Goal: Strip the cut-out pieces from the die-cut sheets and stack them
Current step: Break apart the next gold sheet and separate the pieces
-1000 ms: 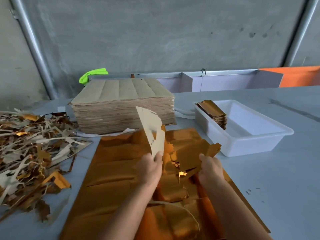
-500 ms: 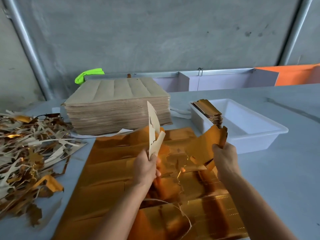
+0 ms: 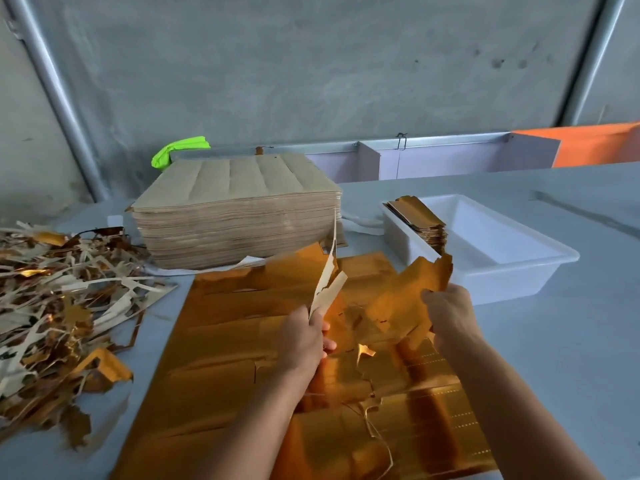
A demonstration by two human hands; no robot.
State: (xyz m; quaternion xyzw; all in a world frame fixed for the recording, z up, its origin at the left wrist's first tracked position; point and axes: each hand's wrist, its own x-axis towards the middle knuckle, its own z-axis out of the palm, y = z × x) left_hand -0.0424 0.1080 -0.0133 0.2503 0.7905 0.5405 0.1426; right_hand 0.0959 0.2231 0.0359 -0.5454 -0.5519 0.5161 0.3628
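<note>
While the gold die-cut sheet [image 3: 242, 341] lies flat on the table [image 3: 554, 358] right in front of the person, both hands are working over its middle. The right hand [image 3: 450, 315] has its fingers curled round a gold cut-out piece [image 3: 426, 275], lifted clear of the sheet and tilted up toward the tray, so my guess is it's freshly stripped and headed for the stack. The left hand [image 3: 301, 337] pinches a pale strip of waste [image 3: 327, 285] that stands nearly upright, its unprinted back facing the camera. Holding the scrap up like that probably keeps it out of the way of the good piece, and it's on the side where the scrap goes anyway.

Just right of the sheet sits a white plastic tray [image 3: 512, 282], with a neat stack of finished pieces [image 3: 420, 220] tucked against its left end, close enough to drop pieces in without reaching far. Behind the sheet is a tall pile of unprocessed sheets [image 3: 239, 216], brown side up. Off to the left there's a messy heap of trimmings [image 3: 62, 306], gold and pale strips all tangled. A bright green thing [image 3: 178, 150] pokes out behind the pile; can't tell what it is.
</note>
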